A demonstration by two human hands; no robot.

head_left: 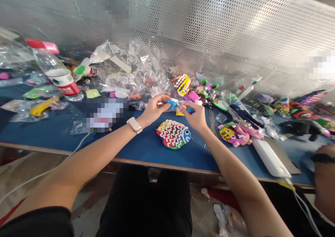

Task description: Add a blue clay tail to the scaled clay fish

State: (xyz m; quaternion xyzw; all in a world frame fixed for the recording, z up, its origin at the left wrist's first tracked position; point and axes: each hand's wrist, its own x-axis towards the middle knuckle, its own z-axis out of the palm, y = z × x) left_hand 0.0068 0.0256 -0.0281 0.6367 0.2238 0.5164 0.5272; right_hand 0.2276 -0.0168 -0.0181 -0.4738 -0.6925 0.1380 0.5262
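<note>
Between my two hands is a small clear plastic bag with blue clay (172, 105) inside. My left hand (156, 108) has its thumb and fingers closed on the blue end. My right hand (195, 115) pinches the other end of the bag, on the right. Just below them a clay fish (173, 134) lies flat on the blue table. It has rows of white wavy scales over red, yellow and green, and a blue head. Pink, purple and yellow clay pieces (194, 97) lie right behind my right hand, which partly hides them.
Crumpled clear bags (136, 66) pile up along the perforated metal panel (204, 31). A water bottle (61, 77) stands at left. Other clay figures (235, 134) and a white power strip (272, 158) lie at right. A co-worker's arm (324, 177) shows at the right edge.
</note>
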